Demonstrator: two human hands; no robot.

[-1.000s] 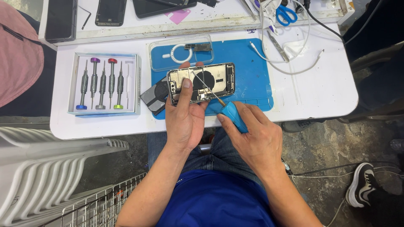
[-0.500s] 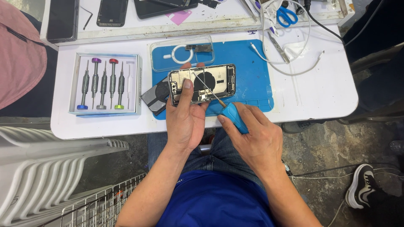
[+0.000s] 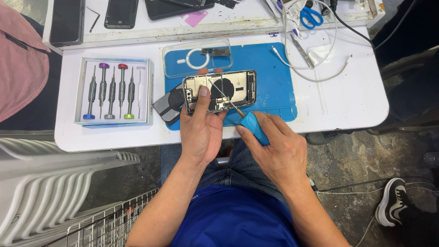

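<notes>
An opened phone housing with bare internals lies on a blue work mat. My left hand grips its left end, thumb pressed on the inside near the camera corner. My right hand holds a blue-handled screwdriver whose thin shaft slants up and left, tip resting inside the housing near its middle. A dark grey part lies under the housing's left end.
A tray of several screwdrivers with coloured caps sits left on the white table. A clear phone case lies behind the housing. White cables, blue scissors and dark phones lie further back. White stacked chairs stand at lower left.
Hardly anything differs. Both hands stay on the housing and the screwdriver, with only a slight shift of the view.
</notes>
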